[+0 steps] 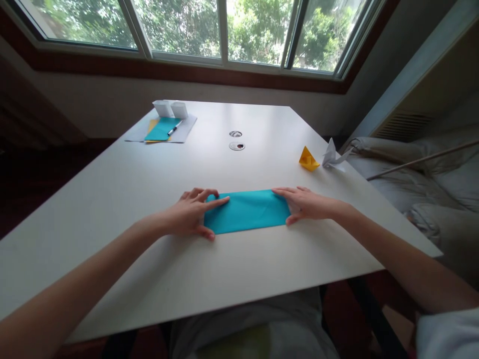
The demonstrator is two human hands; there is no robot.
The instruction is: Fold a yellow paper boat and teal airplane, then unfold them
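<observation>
A turquoise sheet of paper, folded into a long rectangle, lies flat on the white table in front of me. At its left end is my left hand, open, its index finger stretched over the paper and its thumb by the near edge. My right hand rests open on the right end, fingers extended along the far corner and thumb at the near corner. Both hands touch the paper without wrapping round it. What lies beneath the palms is hidden.
A yellow paper boat and a white paper crane stand toward the right edge. Turquoise paper, a pen and white folded paper pieces sit at the back left. Two round inserts mark the white table.
</observation>
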